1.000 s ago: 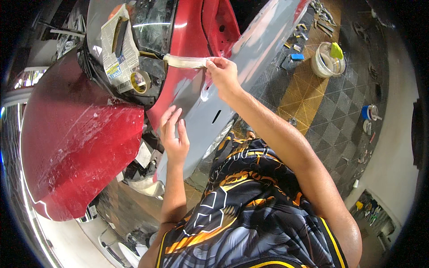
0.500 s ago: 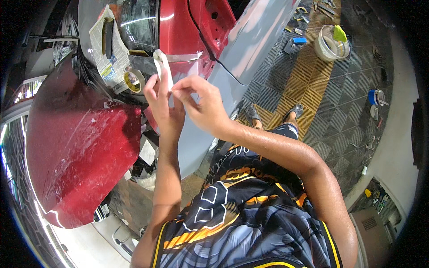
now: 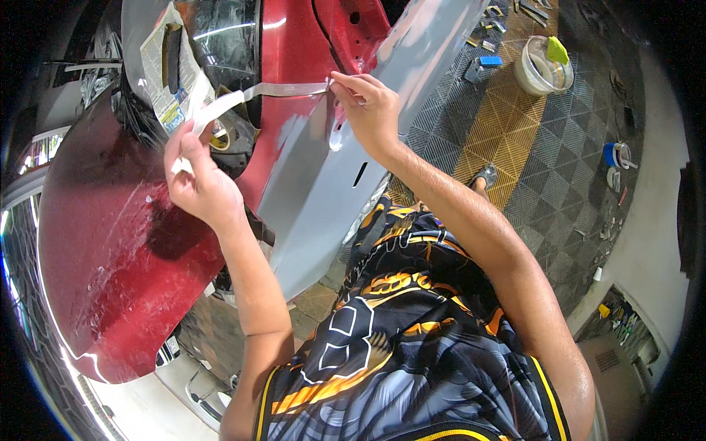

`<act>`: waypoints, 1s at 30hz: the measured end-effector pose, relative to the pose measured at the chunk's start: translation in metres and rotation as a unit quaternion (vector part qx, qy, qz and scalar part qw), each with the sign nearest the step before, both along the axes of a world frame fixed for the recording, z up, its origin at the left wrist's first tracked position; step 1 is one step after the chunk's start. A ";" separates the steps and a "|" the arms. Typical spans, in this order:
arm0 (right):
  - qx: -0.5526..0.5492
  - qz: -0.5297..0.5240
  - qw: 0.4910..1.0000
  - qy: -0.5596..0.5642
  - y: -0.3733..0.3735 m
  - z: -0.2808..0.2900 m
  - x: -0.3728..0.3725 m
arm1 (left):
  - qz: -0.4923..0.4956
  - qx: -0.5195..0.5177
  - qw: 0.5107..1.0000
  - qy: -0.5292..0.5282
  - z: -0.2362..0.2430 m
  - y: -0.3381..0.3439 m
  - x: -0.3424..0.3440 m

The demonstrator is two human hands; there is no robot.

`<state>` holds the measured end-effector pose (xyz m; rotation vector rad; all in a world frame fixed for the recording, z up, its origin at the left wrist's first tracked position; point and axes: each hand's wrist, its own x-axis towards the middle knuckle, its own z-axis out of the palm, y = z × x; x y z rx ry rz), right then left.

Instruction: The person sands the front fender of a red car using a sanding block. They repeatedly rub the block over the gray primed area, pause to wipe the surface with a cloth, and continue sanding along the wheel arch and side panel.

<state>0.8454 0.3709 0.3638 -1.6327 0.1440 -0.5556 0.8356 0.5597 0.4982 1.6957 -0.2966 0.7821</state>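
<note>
My left hand (image 3: 204, 184) is closed on the loose end of a pale masking-tape strip (image 3: 224, 105), held over the left red panel (image 3: 110, 242) beside the windscreen. My right hand (image 3: 371, 114) pinches the strip's other end against the red bodywork (image 3: 290, 48), just above the grey primed panel (image 3: 309, 191). Between my hands the tape crosses the windscreen's lower corner and the red pillar. Under its left part lie a newspaper sheet (image 3: 151, 66) with a dark strip-shaped object (image 3: 173, 59) on it and a yellow tape roll (image 3: 220, 140), partly hidden.
On the patterned floor (image 3: 544, 169) at the right are a white bucket (image 3: 537, 77) with a yellow-green cloth, a blue block (image 3: 489, 61), several small tools and a blue-rimmed container (image 3: 618, 154). My foot (image 3: 485, 176) shows below the grey panel.
Since half a second ago my hands have moved apart, stretching the tape sideways: my left hand went down-left, my right hand up-right to the red bodywork.
</note>
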 end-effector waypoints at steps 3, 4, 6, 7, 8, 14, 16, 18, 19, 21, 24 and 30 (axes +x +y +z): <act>-0.096 -0.022 0.994 -0.040 -0.005 -0.003 0.004 | -0.060 -0.173 0.981 0.056 0.002 0.007 0.009; -0.128 -0.018 0.989 -0.070 -0.008 -0.007 0.006 | -0.032 -0.142 0.989 0.019 0.007 0.008 0.009; -0.192 -0.012 0.973 -0.130 -0.015 -0.012 0.013 | 0.009 -0.193 0.981 0.002 0.017 0.009 0.006; -0.217 -0.014 0.965 -0.147 -0.018 -0.015 0.015 | 0.029 -0.197 0.980 0.002 0.021 0.008 0.005; -0.242 -0.014 0.956 -0.165 -0.020 -0.015 0.017 | -0.007 -0.197 0.980 0.012 0.020 0.013 0.003; -0.346 0.014 0.902 -0.257 -0.028 -0.015 0.039 | -0.157 -0.322 0.928 0.105 0.017 -0.002 -0.004; -0.340 0.028 0.911 -0.231 -0.029 -0.016 0.040 | -0.189 -0.334 0.914 0.133 0.021 -0.011 -0.006; -0.321 0.055 0.924 -0.200 -0.026 -0.011 0.037 | -0.198 -0.339 0.907 0.154 0.025 -0.019 -0.012; -0.282 0.081 0.940 -0.174 -0.027 -0.010 0.031 | -0.193 -0.341 0.906 0.161 0.028 -0.026 -0.016; -0.203 0.136 0.962 -0.122 -0.029 0.000 0.013 | -0.201 -0.324 0.912 0.153 0.027 -0.029 -0.021; -0.070 0.214 0.967 -0.120 -0.011 0.025 -0.013 | -0.192 -0.290 0.931 0.109 0.021 -0.033 -0.027; 0.028 0.258 0.950 -0.176 0.051 0.094 -0.045 | -0.021 -0.146 0.984 0.104 0.021 -0.024 -0.036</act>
